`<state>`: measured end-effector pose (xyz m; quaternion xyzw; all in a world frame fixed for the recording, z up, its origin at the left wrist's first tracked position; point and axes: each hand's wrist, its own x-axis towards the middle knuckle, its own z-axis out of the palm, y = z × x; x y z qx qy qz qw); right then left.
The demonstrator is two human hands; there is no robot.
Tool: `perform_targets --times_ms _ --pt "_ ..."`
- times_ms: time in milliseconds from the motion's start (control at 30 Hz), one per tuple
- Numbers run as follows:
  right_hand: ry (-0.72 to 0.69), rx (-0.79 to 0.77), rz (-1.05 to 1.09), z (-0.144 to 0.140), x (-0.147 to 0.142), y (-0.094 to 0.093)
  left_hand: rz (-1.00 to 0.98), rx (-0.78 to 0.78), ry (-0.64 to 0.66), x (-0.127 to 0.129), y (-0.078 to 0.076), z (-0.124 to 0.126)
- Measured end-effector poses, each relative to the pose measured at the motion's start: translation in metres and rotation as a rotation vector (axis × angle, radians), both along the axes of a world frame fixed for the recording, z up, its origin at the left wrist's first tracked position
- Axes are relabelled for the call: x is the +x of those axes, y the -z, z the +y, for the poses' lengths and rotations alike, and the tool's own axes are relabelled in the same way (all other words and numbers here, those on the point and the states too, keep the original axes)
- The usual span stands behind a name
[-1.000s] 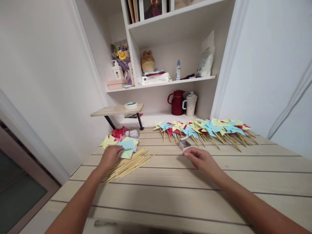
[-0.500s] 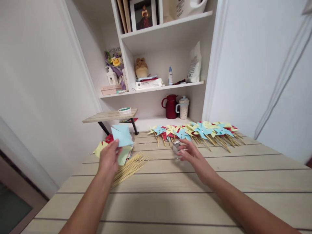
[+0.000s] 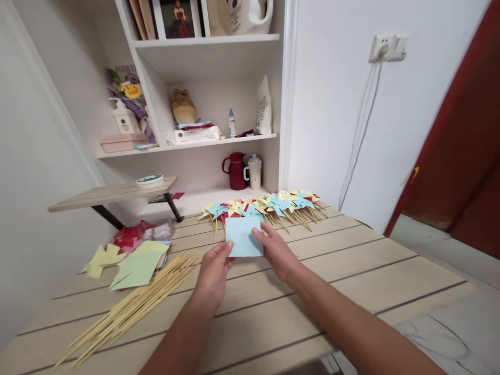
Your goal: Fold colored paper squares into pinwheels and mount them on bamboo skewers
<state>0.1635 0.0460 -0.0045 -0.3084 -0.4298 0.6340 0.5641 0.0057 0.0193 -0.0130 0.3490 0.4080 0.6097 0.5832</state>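
A square of light blue paper (image 3: 244, 240) with a small dark dot near its middle is held up above the table between both hands. My left hand (image 3: 214, 268) pinches its lower left corner, thumb on the near face. On the right edge, my right hand (image 3: 275, 250) grips it with the thumb in front and the fingers behind. Behind the paper lies a row of finished paper pinwheels (image 3: 279, 204) on sticks, in blue, yellow and red. To the left are a bundle of thin wooden sticks (image 3: 136, 307) and a stack of pale green and yellow paper (image 3: 138, 265).
Red paper pieces (image 3: 130, 237) and a clear plastic bag (image 3: 158, 231) lie under a small raised wooden shelf (image 3: 113, 192). A dark red jug (image 3: 236, 171) and a speckled cup (image 3: 254, 172) stand at the back. The table's right edge (image 3: 441, 291) borders the floor.
The blue paper has moved right, from above the paper stack to the table's middle. My right hand has left the small clear item and taken hold of the paper. The view has turned right.
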Motion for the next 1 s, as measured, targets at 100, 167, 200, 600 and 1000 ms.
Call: perform_targets --times_ms 100,167,200,600,1000 --pt "0.062 -0.018 -0.032 0.005 0.002 0.003 -0.018 -0.015 0.063 -0.001 0.005 0.001" --pt "0.07 -0.026 -0.04 0.007 0.003 0.004 -0.05 -0.016 0.079 -0.003 0.01 0.002" --pt "0.07 -0.024 -0.038 0.007 0.004 0.004 -0.061 -0.017 0.073 -0.004 0.013 0.002" --pt "0.138 0.186 -0.244 0.01 0.007 0.01 -0.001 0.162 0.167 -0.006 0.01 -0.002" --pt "0.034 0.286 -0.479 0.004 0.001 0.008 0.096 0.079 0.273 -0.001 0.017 -0.007"
